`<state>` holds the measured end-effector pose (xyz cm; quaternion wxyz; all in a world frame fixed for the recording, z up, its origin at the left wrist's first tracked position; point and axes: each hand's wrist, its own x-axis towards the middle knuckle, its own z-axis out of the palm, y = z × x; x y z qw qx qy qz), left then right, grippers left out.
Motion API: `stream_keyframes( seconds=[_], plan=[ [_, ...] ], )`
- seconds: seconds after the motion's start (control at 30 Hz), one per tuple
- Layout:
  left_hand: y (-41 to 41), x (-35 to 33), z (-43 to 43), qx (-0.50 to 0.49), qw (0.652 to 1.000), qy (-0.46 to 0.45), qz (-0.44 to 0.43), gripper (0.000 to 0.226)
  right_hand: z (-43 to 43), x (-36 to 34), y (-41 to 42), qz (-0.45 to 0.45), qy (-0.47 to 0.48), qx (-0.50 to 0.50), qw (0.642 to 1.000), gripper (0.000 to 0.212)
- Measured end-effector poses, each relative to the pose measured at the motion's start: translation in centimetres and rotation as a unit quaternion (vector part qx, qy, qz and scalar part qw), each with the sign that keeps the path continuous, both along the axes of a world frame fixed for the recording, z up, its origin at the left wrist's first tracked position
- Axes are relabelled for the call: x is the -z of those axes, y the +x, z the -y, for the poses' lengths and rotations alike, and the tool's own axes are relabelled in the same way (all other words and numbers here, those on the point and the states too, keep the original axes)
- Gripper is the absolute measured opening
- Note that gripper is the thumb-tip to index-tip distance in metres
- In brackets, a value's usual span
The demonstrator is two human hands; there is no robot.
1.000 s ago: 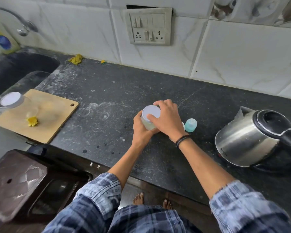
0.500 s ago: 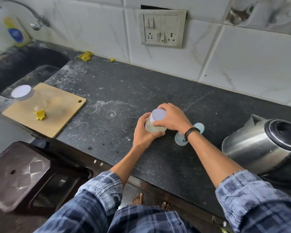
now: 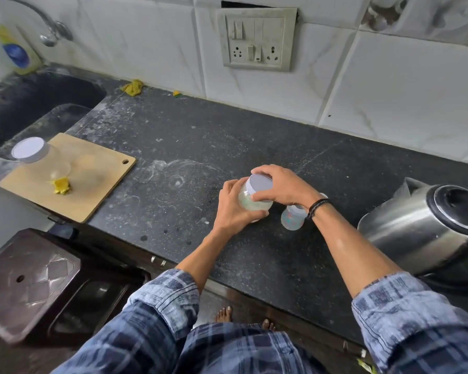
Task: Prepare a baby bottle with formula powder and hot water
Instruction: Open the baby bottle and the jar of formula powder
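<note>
Head view: clear jar (image 3: 254, 205) stands mid-tabletop (image 3: 227, 136), nearer the front edge. Left hand (image 3: 231, 209), fingers curled round jar body. Right hand (image 3: 284, 186), fingers curled over white lid (image 3: 260, 182). Baby bottle (image 3: 292, 220) just right of jar, under right wrist. Kettle (image 3: 416, 228) near right edge. A wide stretch of tabletop separates jar from cutting board (image 3: 92, 184) at left.

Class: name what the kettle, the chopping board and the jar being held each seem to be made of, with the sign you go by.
Kettle: shiny metal, likely stainless steel, by its reflections; black lid looks plastic. Chopping board: matt pale wood or bamboo, by its tan colour. Jar: clear body, plastic or glass, undecidable; pale contents show through. Its white lid looks matt plastic.
</note>
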<state>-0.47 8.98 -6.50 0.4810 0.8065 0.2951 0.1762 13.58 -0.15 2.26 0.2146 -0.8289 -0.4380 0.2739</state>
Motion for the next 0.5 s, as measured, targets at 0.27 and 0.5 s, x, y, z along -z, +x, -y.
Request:
stream_keyframes(
  seconds=[0.27,0.5],
  plan=[
    [0.8,-0.7,-0.5,0.011,0.999,-0.034,-0.023,0.079,-1.5,2.1,-3.1,0.079,-0.01,0.136,0.988,0.073],
    [0.5,-0.5,-1.1,0.025,0.999,-0.025,-0.017,0.079,-1.7,3.7,-3.8,0.075,0.047,0.121,0.989,0.053]
  ],
)
